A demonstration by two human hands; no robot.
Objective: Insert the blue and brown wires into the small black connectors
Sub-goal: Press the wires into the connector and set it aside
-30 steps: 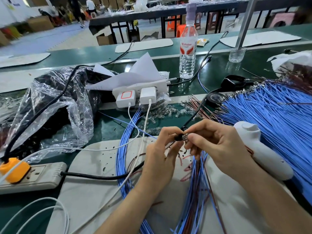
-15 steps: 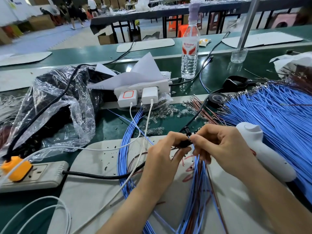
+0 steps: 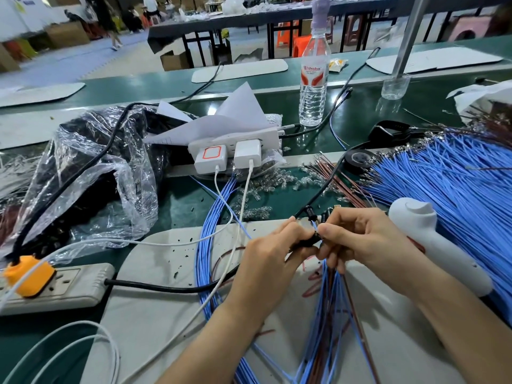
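My left hand [image 3: 266, 261] pinches a small black connector [image 3: 309, 241] between thumb and fingers over the grey mat [image 3: 155, 314]. My right hand [image 3: 357, 239] meets it from the right, fingertips pinching a blue wire [image 3: 314, 225] at the connector's end. A bundle of blue and brown wires [image 3: 329, 314] hangs down below my hands toward me. A big fan of loose blue wires [image 3: 457, 189] lies at the right, with loose brown wires [image 3: 340, 184] beside it. Whether the wire tip is inside the connector is hidden by my fingers.
A white handheld tool [image 3: 432, 245] lies right of my hands. A power strip [image 3: 55, 286] with an orange plug sits at the left, its black cable crossing the mat. White chargers [image 3: 227, 156], a plastic bag [image 3: 91, 173], a water bottle [image 3: 314, 79], black tape [image 3: 358, 159] and clear small parts [image 3: 266, 187] stand beyond.
Both hands stayed together at the connector and shifted slightly right and down in view. The fingers have re-gripped, with the black connector now lying sideways between them.
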